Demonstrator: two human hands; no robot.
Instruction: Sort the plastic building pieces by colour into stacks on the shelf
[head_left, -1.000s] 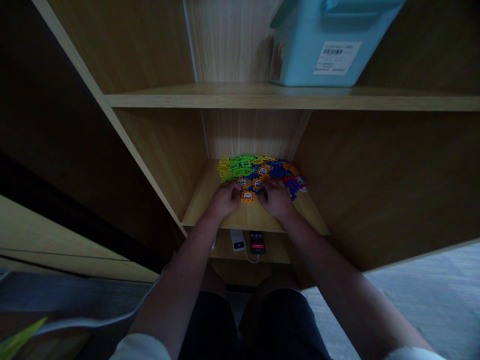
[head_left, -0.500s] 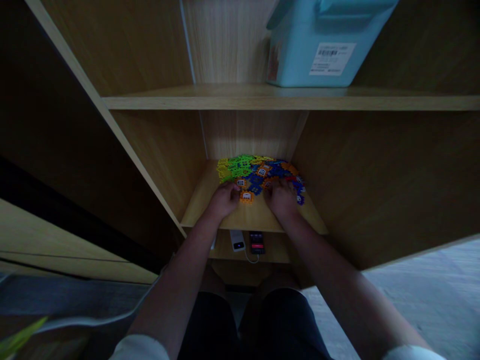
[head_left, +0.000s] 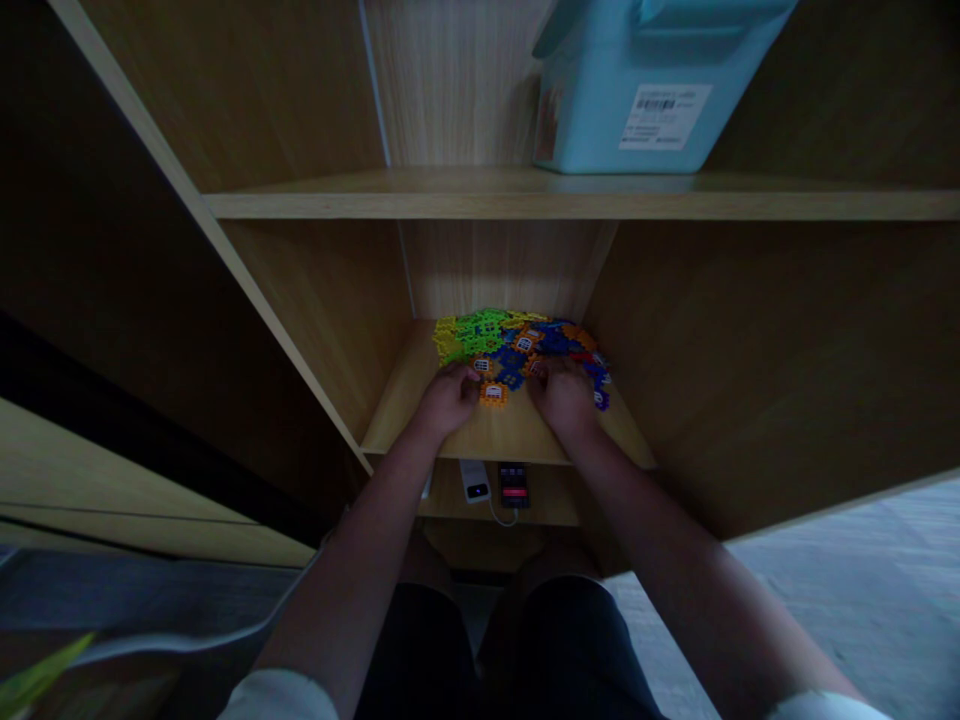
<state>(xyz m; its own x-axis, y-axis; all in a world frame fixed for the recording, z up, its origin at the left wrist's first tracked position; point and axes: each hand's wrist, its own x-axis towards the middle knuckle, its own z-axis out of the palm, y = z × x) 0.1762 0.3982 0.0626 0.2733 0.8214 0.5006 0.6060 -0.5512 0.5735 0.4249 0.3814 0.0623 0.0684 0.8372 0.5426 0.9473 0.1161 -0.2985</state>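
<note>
A pile of notched plastic building pieces lies at the back of the middle shelf: green pieces (head_left: 480, 328) on the left, blue pieces (head_left: 512, 368) in the middle, red and purple ones to the right. My left hand (head_left: 448, 398), fingers curled closed, rests at the pile's front left beside an orange window piece (head_left: 484, 366); what it grips, if anything, is hidden. Another orange piece (head_left: 493, 393) lies flat between the hands. At the front right, the closed fingers of my right hand (head_left: 566, 398) are on an orange window piece (head_left: 535, 367).
Overhead, a light-blue plastic bin (head_left: 622, 110) stands on the upper shelf (head_left: 450, 205). Below, a white power bank (head_left: 474, 482) and a phone (head_left: 514, 485) joined by a cable lie on a lower shelf. Wooden side panels (head_left: 750, 350) flank the compartment.
The orange window piece at my right fingertips has shifted slightly and shows more of its face. My left hand and the rest of the pile look the same.
</note>
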